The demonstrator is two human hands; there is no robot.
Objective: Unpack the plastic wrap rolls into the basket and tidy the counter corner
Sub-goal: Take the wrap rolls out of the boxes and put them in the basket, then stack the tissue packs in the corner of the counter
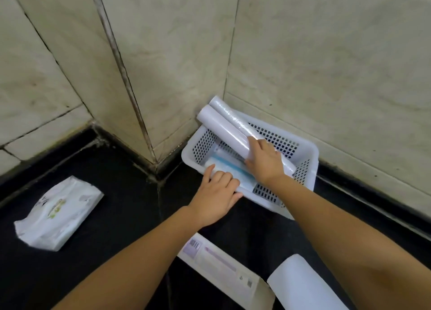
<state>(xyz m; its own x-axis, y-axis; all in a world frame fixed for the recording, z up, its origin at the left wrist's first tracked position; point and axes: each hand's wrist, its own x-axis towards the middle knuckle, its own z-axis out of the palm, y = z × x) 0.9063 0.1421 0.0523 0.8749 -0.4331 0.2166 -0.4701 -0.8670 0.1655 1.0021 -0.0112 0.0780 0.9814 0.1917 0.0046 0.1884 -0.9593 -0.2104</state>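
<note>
A white perforated basket (305, 153) stands on the black counter against the tiled wall corner. Two white plastic wrap rolls (224, 123) lean side by side out of its far left corner. My right hand (263, 160) is wrapped around their lower end inside the basket. My left hand (217, 193) grips the basket's near rim, its fingers curled over the edge beside a blue-and-white packet (233, 170) lying inside. An opened cardboard box (224, 267) lies on the counter near me, with another white roll (300, 286) to its right.
A white soft pack of tissues (58, 214) lies on the black counter (112, 188) at the left. Beige tiled walls (175, 53) form a protruding corner just left of the basket.
</note>
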